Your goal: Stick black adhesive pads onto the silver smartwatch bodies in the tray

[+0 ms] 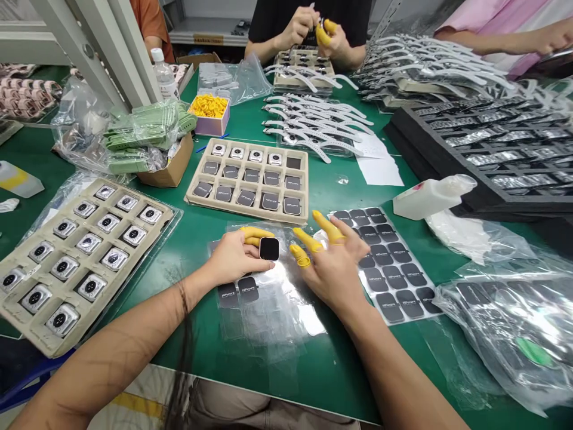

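My left hand [239, 254], with yellow finger covers, pinches a watch body [269, 248] whose black screen faces up, over clear plastic sheets [264, 322]. To its right my right hand [331, 254] is spread, touching nothing I can make out, near a sheet of dark square stickers [394, 276]. Two loose dark stickers [248, 289] lie below my left hand. Beyond the hands, a beige tray [246, 211] holds watch bodies in its back row and dark-covered pieces in front. Another beige tray [15, 313] at the left holds several watch bodies, undersides up.
Behind are a box of yellow finger covers [210, 122], green bagged straps [147, 131] and white straps [313, 125]. A plastic bottle [430, 197] lies before a black foam tray [430, 152] at right. Across the table a person's hands work over another tray.
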{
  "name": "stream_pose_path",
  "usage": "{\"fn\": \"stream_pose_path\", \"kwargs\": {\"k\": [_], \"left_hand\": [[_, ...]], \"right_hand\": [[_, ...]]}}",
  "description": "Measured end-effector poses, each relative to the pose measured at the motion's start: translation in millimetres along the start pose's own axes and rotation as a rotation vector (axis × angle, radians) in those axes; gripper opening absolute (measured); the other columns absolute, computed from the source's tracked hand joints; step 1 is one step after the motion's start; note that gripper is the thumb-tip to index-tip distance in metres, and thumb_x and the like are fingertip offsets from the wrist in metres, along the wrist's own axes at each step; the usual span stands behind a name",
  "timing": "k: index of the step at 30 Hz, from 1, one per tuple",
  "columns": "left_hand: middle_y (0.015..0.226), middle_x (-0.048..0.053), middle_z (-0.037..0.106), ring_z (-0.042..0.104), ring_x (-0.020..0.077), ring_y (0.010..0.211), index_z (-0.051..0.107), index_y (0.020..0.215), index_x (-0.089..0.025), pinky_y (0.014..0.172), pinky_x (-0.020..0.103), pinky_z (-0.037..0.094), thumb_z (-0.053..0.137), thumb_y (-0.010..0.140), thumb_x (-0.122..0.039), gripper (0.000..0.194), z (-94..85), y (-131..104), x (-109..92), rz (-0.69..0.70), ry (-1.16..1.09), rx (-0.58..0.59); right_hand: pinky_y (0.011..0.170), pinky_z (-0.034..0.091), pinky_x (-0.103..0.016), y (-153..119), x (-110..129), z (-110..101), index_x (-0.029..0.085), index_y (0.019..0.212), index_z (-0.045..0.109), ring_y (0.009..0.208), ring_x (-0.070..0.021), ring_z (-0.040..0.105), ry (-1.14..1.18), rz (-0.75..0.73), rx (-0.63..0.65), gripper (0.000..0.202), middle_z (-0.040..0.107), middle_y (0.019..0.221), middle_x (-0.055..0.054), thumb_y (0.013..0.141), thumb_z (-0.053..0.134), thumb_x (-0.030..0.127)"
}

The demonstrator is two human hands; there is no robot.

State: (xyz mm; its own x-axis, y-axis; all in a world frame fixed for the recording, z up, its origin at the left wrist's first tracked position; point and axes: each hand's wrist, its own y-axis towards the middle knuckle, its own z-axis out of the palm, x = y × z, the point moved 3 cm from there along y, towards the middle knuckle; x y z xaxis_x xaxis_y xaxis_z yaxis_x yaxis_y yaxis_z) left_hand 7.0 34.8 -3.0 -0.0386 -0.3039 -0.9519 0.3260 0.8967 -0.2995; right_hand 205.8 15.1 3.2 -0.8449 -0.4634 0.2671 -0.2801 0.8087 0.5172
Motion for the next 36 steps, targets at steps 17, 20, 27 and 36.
{"fn": "stream_pose_path", "kwargs": {"k": [17,20,27,36], "left_hand": [[0.096,0.004,0.07,0.066,0.0125,0.085,0.068,0.104,-0.014,0.082,0.028,0.052,0.088,0.059,-0.012,0.05,-7.4,3.6,-0.6,-0.051,-0.413,-0.041],[0.095,0.004,0.07,0.066,0.0123,0.085,0.068,0.103,-0.014,0.084,0.029,0.052,0.088,0.058,-0.011,0.049,-9.0,4.4,-3.2,-0.061,-0.439,-0.034],[0.098,0.004,0.071,0.067,0.0132,0.085,0.067,0.107,-0.015,0.084,0.029,0.054,0.089,0.06,-0.018,0.052,-10.2,4.5,-4.0,-0.016,-0.352,-0.047],[0.074,0.002,0.075,0.07,0.0193,0.071,0.075,0.105,-0.019,0.069,0.029,0.055,0.086,0.065,-0.031,0.044,8.9,-6.8,-2.6,0.167,0.423,-0.086]], "right_hand": [[0.074,0.048,-0.04,0.4,50.9,25.0,0.025,0.095,0.07,0.083,-0.0215,0.061,0.463,-0.106,0.195,0.006,0.074,0.087,-0.002,0.088,0.07,0.024],[0.073,0.046,-0.039,1.5,53.5,25.3,0.028,0.092,0.071,0.08,-0.0211,0.059,0.487,-0.16,0.142,0.017,0.074,0.082,0.001,0.09,0.062,0.014],[0.089,0.048,-0.05,5.9,48.6,-7.6,0.029,0.076,0.07,0.1,-0.0249,0.061,0.794,-0.101,0.223,0.022,0.072,0.1,-0.004,0.094,0.057,0.031],[0.073,0.057,-0.037,6.1,-1.4,5.0,0.021,0.08,0.073,0.077,-0.019,0.067,1.192,0.861,0.125,0.036,0.072,0.083,-0.004,0.06,0.088,0.048]]}}
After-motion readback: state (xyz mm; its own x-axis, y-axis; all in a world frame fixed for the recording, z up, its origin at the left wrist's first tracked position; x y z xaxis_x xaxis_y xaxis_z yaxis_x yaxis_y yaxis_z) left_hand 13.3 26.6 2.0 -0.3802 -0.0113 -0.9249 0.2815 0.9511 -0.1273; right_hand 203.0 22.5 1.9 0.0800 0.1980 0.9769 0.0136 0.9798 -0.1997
